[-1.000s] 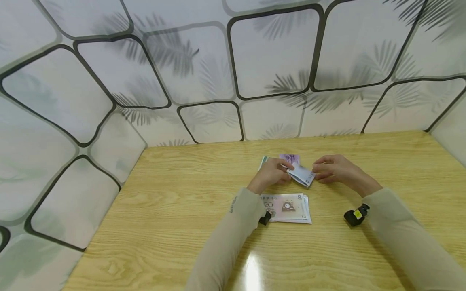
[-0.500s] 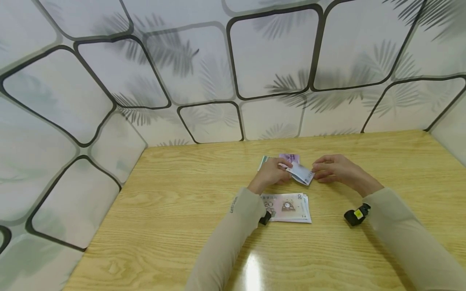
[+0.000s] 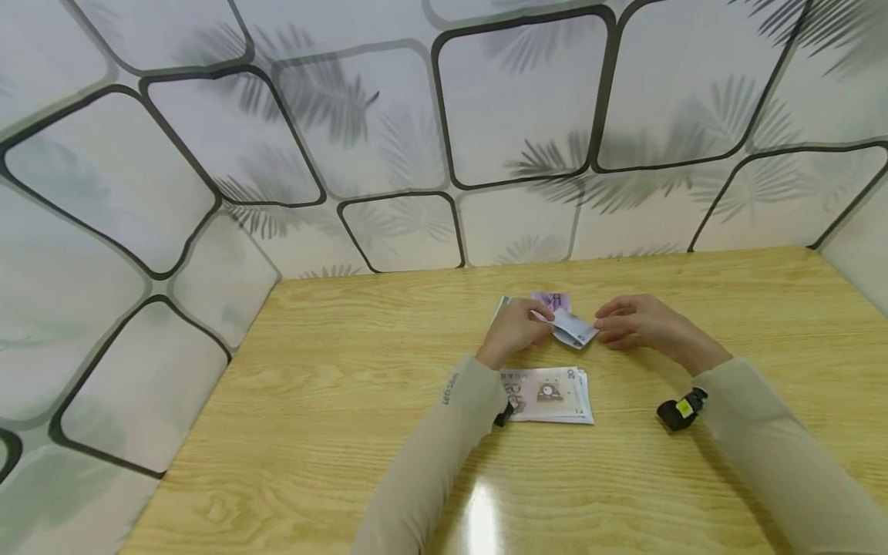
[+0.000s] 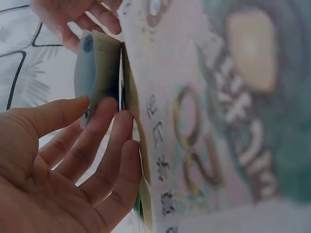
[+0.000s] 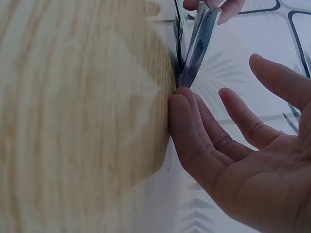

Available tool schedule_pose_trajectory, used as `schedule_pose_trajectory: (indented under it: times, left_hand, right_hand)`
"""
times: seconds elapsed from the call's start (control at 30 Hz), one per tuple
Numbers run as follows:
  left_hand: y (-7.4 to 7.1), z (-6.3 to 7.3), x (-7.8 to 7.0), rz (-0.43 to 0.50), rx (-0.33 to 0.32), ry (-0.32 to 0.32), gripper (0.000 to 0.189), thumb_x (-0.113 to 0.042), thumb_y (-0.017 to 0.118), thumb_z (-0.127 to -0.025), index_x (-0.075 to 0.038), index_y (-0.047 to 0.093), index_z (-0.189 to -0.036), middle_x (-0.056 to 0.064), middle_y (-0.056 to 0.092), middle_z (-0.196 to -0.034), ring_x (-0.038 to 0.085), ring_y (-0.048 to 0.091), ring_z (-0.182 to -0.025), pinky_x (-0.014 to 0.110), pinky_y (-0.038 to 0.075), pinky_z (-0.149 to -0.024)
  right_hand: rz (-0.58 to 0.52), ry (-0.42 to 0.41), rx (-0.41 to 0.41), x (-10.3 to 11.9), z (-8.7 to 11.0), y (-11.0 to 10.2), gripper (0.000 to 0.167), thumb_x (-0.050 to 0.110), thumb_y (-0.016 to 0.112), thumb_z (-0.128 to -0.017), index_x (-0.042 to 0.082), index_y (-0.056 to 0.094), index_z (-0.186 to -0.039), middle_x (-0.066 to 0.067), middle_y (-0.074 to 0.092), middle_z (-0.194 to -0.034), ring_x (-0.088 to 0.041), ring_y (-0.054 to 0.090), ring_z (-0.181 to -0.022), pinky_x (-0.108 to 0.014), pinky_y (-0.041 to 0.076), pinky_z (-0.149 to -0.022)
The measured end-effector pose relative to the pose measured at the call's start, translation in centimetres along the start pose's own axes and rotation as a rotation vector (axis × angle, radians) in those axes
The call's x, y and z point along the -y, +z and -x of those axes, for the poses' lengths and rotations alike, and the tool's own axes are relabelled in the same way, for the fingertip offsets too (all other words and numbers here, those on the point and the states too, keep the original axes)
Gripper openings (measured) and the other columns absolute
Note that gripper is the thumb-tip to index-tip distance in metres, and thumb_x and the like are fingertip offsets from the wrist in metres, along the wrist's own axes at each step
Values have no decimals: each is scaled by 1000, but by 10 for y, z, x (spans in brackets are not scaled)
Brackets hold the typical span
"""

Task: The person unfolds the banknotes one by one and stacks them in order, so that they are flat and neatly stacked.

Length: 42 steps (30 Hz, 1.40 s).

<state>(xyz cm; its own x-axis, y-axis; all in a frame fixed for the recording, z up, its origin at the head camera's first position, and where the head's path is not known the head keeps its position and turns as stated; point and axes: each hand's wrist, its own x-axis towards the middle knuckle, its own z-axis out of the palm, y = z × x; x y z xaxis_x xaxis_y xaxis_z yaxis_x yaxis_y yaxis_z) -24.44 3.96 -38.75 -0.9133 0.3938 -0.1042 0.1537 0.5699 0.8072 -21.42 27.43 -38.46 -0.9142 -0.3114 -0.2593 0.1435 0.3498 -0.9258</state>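
Note:
My left hand [image 3: 516, 331] pinches a folded banknote [image 3: 574, 327] between thumb and fingers, seen close in the left wrist view, where the banknote [image 4: 104, 68] shows a 10 and bluish sides. Its far end points toward my right hand [image 3: 641, 327]. In the right wrist view, the right hand's fingertips [image 5: 180, 99] rest by the tabletop, right at the note's lower end, with the thumb held apart. Behind the folded note lie a purple banknote [image 3: 553, 301] and a green-edged banknote [image 3: 501, 306], the latter partly hidden by my left hand.
Nearer me lies a stack of banknotes [image 3: 551, 395] with a 20 on top, its left end under my left sleeve [image 3: 458, 408]. The wooden table [image 3: 326, 401] meets a leaf-patterned wall [image 3: 388, 154] at the back and left. Black wrist cameras [image 3: 680, 410] hang beneath both cuffs.
The folded banknote has turned slightly and its near edge has moved a little up and away. The left hand shifts only slightly with it; the right hand stays almost still.

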Motion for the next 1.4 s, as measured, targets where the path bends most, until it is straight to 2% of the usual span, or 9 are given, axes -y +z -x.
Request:
schedule_pose_trajectory:
  times: [0.17,0.27,0.43,0.6,0.7,0.87,1.03,1.13,1.4]
  left_hand:
    - [4,-1,-1,-96,-66,38,13,-15,70,-97,-8,77,-106,8,73,-111,19,67,-98,25,54,-77]
    - [5,-1,-2,-87,-117,77,12,-15,69,-99,-8,77,-104,8,72,-112,17,66,-94,24,54,-75]
    - [7,-1,-5,67,-241,103,11,-10,68,-98,-1,75,-100,7,71,-90,16,65,-68,18,50,-53]
    - [5,1,-9,229,-324,74,9,-1,67,-97,5,70,-103,8,67,-81,29,71,-72,28,60,-59]
    - [1,3,-8,269,-319,58,11,1,66,-97,7,67,-107,10,67,-82,33,71,-76,33,62,-63]
    - [-6,5,-3,273,-285,32,16,0,64,-99,7,65,-113,13,69,-86,36,72,-80,32,62,-62]
    - [-14,4,6,241,-279,37,16,-2,63,-100,5,68,-113,13,70,-89,29,71,-74,33,62,-62]
    - [-18,3,11,263,-258,36,18,0,63,-99,4,69,-115,12,68,-87,24,69,-68,35,63,-64]
    - [-26,6,20,387,-207,3,19,7,60,-98,8,69,-115,9,61,-83,22,66,-71,40,63,-73]
  right_hand:
    - [28,2,7,-1,0,0,55,10,62,-101,-18,37,-141,-38,41,-142,-26,64,-109,-39,58,-92]
    - [36,23,4,0,0,0,61,11,63,-101,-17,31,-145,-40,37,-145,-28,63,-110,-40,58,-91]
    - [55,52,-15,2,-1,0,69,13,64,-100,-15,25,-149,-41,36,-145,-21,64,-103,-36,59,-83]
    - [46,61,-29,3,-2,2,61,7,63,-100,-16,30,-146,-35,51,-130,-16,65,-90,-34,60,-73]
    - [5,72,-32,3,-2,3,48,1,58,-101,-17,36,-140,-27,56,-121,-19,66,-85,-35,62,-72]
    - [-10,81,-49,4,0,1,34,0,54,-103,-13,44,-132,-25,56,-122,-20,65,-84,-35,62,-68]
    - [-7,73,-56,4,1,1,35,3,57,-102,-11,46,-132,-13,64,-106,-18,66,-80,-33,61,-65]
    - [-5,67,-56,4,1,1,39,5,60,-102,-11,46,-134,-8,65,-96,-18,66,-78,-33,60,-65]
    - [-82,23,-67,3,2,-4,41,5,61,-101,-10,43,-136,-3,67,-98,-17,67,-83,-34,61,-69]
